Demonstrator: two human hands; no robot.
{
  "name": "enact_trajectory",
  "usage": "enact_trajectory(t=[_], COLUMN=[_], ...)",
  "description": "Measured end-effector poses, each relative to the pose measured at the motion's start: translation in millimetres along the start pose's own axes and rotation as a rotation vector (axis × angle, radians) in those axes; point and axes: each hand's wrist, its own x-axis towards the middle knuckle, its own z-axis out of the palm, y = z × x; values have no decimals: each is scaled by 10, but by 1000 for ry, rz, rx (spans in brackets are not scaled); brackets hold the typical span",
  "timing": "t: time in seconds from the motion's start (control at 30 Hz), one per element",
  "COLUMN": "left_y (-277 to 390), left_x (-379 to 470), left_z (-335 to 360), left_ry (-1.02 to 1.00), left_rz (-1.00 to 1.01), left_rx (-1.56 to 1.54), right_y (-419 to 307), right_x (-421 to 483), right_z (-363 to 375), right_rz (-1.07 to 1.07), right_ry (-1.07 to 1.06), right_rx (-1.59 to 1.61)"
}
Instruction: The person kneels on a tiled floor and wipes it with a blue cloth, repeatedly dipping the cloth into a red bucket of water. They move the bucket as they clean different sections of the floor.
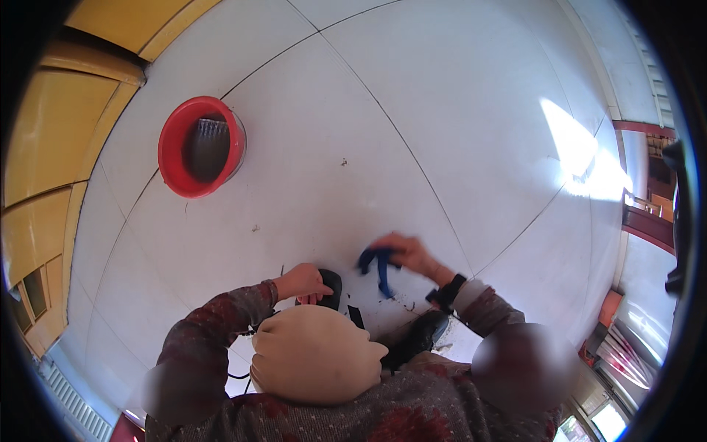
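My right hand (pixel 406 254) grips a dark blue cloth (pixel 382 271) over the pale tiled floor (pixel 342 204). Part of the cloth hangs down toward the tiles, and hand and cloth are blurred. Further left, my left hand (pixel 304 283) has its fingers curled beside a black shoe (pixel 330 287); whether anything is in them is hidden. Just below it bulges my bent knee in beige fabric (pixel 317 353). A second black shoe (pixel 417 337) shows under my right forearm. Dark crumbs of dirt (pixel 409 306) lie on the floor near the cloth.
A red plastic bucket (pixel 200 190) holding dark water (pixel 207 152) stands on the floor at the upper left. Yellow cabinets (pixel 61 121) line the left side. Small bits of debris (pixel 344 162) dot the tiles. Bright sunlight (pixel 580 154) falls on the floor at right.
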Motion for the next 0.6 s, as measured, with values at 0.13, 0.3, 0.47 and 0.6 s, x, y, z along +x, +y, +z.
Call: enact_trajectory(t=[0.13,0.3,0.47,0.6], left_y=[10,0,-23,-50], left_x=[-6,-38,-2,3], left_z=[-17,2,1,14], left_ry=[-6,6,-11,-15], left_rz=[-2,3,-44,-22], left_rx=[2,-10,-48,-33], right_y=[-503,-606,-442,-535], right_x=[1042,1796,1733,1954], right_z=[-712,-76,405,135], right_rz=[-2,-254,-382,-335], right_ry=[398,532,180,547], right_rx=[-23,-741,-835,-810])
